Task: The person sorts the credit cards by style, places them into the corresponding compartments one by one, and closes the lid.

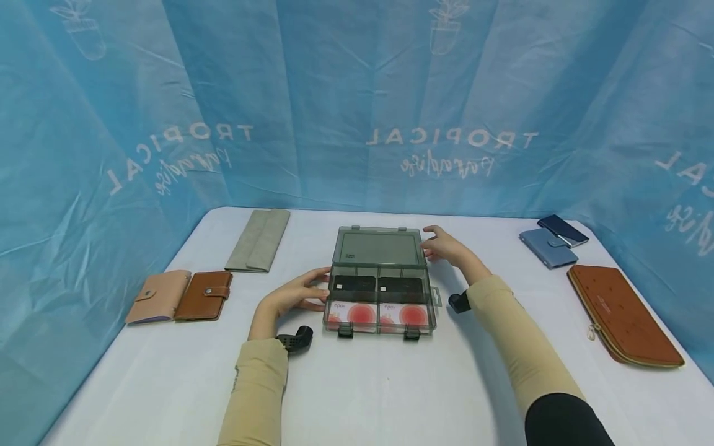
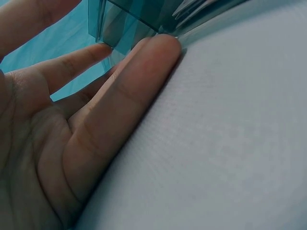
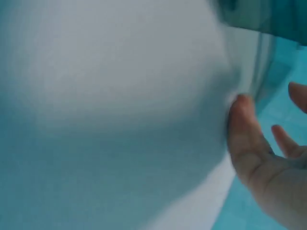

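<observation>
A clear grey-green plastic case (image 1: 378, 331) lies on the white table with its lid (image 1: 379, 248) tipped back to the far side. Its far compartments hold black cards (image 1: 354, 285); white cards with a red circle (image 1: 357, 313) fill the near ones. My left hand (image 1: 292, 293) touches the case's left side with extended fingers, and the left wrist view shows those fingertips against its wall (image 2: 127, 28). At the lid's right edge is my right hand (image 1: 446, 246), fingers spread. In the blurred right wrist view its thumb (image 3: 244, 129) is close to the case; contact is unclear.
To the left lie a pink-tan wallet (image 1: 162, 296), a brown snap wallet (image 1: 203, 297) and a grey-green folded wallet (image 1: 259, 240). On the right are a blue wallet (image 1: 546, 248), a navy one (image 1: 563, 230) and a large brown zip wallet (image 1: 625, 316). Blue curtains (image 1: 334, 124) enclose the table.
</observation>
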Demonstrator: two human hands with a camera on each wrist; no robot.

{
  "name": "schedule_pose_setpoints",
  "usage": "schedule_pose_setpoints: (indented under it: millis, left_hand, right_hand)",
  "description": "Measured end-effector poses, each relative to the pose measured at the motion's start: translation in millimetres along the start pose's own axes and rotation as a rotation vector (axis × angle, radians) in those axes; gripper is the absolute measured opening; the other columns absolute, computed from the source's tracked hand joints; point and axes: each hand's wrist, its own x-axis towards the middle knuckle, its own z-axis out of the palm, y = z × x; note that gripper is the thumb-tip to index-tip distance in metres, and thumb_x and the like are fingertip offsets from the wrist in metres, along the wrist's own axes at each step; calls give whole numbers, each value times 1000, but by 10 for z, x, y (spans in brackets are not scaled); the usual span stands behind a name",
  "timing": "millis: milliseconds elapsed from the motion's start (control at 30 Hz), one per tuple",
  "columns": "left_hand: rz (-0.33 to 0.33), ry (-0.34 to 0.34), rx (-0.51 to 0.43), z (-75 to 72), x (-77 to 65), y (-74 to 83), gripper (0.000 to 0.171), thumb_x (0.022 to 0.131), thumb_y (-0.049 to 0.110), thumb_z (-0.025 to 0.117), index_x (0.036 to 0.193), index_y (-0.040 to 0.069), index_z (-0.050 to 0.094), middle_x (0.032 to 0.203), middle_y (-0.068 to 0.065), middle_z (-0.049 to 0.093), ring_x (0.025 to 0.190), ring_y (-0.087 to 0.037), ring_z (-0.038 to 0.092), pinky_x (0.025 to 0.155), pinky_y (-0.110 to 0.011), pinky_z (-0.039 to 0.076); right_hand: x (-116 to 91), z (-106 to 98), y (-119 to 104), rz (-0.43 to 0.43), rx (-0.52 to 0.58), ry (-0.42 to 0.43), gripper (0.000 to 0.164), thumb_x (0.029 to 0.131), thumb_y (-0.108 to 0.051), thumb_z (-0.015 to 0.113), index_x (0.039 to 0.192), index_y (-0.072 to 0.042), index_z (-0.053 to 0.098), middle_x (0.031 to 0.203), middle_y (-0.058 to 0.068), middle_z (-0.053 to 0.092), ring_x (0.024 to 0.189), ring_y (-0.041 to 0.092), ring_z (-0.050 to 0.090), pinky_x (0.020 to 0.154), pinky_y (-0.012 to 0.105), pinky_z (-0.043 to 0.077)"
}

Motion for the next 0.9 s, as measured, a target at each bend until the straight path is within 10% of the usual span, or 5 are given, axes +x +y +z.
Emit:
schedule_pose_setpoints:
  millis: [467,700,900]
  left_hand:
    - [-7,11,6,12,5,1,74,87,16,62,148,9,21,145,-20,24,100,-25,55,85,-40,53]
    - [5,5,21,6,13,-9,74,87,18,62,148,10,20,145,-21,24,101,-24,55,85,-39,53]
    - [85,44,41,-26,-36,172,75,90,20,59,149,14,14,145,-20,22,104,-34,53,82,-45,53]
  right_hand:
    - [45,-14,-64,-86,324,28,73,89,8,44,150,-10,7,141,21,28,96,19,45,74,30,44]
    - [-180,-76,-244,-241,563,33,43,96,-8,48,134,-8,28,114,3,42,99,15,45,82,33,40]
    - [-457,-72,-332,-434,378,36,35,97,-23,47,128,-11,35,115,5,46,103,16,47,93,40,37]
